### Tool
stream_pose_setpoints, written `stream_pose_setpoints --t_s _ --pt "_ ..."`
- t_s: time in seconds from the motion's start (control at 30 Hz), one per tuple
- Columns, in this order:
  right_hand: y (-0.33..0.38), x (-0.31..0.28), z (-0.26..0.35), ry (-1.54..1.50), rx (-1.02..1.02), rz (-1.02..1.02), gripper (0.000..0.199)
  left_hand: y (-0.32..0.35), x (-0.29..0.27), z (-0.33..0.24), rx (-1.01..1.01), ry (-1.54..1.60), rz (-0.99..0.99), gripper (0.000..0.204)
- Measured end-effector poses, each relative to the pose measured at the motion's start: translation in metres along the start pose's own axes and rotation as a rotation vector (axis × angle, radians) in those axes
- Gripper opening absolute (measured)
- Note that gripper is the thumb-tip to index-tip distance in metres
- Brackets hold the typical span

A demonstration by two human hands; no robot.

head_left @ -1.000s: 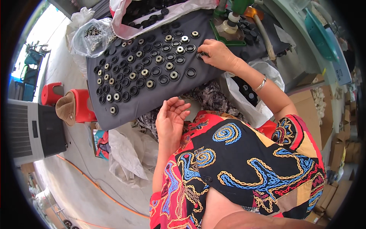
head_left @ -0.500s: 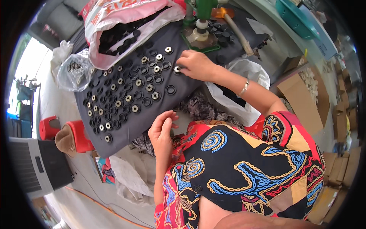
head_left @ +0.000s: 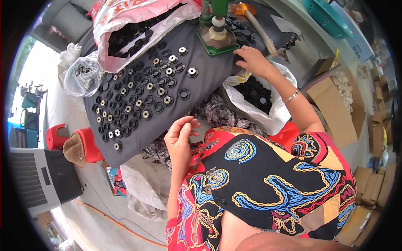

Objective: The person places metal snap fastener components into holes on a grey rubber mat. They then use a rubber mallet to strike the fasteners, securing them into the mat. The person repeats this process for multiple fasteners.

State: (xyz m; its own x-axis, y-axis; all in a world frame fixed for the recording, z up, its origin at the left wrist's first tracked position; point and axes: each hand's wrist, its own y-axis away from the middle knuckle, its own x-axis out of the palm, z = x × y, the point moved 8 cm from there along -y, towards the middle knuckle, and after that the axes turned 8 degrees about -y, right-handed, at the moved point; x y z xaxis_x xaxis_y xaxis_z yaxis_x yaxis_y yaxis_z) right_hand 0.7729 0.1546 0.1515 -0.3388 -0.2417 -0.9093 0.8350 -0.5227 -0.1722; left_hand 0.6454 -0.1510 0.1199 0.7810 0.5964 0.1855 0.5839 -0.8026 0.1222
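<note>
My right hand point(head_left: 254, 62) is over the right side of the dark cloth, beside the green base of a bench press point(head_left: 217, 49). Its fingers reach forward and part from the thumb, and nothing shows between them. Black round caps point(head_left: 242, 31) lie heaped just beyond it. My left hand point(head_left: 181, 136) hovers near the front edge with loosely bent fingers, and I see nothing in it. Across the cloth spread several black rings point(head_left: 184, 93), some with a silvery metal centre. One such metal-centred piece point(head_left: 192, 72) lies nearest the press.
A pink-and-white sack point(head_left: 113, 62) of black parts lies open at the back. Below my right forearm is a white bag point(head_left: 282, 115) of black caps. A mallet point(head_left: 261, 31) rests beyond the press. Cardboard boxes point(head_left: 331, 104) and a red stool point(head_left: 90, 146) flank the table.
My right hand has moved off the metal-centred piece and rightward, to beside the press base. That piece stays on the cloth. My left hand has hardly moved.
</note>
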Motion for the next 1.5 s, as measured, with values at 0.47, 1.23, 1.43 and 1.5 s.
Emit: stream_pose_setpoints --t_s 0.47,1.23,1.43,1.5 --pt "0.01 -0.024 0.001 -0.183 0.037 -0.131 0.033 -0.001 -0.017 0.013 -0.07 0.065 -0.051 0.021" --pt "-0.007 -0.055 0.076 -0.409 -0.135 -0.398 0.009 0.047 -0.145 -0.013 0.192 -0.101 -0.634 0.016" --pt "-0.012 -0.115 0.046 -0.251 -0.112 -0.787 0.012 0.026 -0.137 0.017 0.081 -0.266 -0.59 0.013" --pt "-0.021 -0.12 0.0 -0.054 0.019 -0.798 0.018 0.038 -0.142 0.036 0.083 -0.378 -0.626 0.012"
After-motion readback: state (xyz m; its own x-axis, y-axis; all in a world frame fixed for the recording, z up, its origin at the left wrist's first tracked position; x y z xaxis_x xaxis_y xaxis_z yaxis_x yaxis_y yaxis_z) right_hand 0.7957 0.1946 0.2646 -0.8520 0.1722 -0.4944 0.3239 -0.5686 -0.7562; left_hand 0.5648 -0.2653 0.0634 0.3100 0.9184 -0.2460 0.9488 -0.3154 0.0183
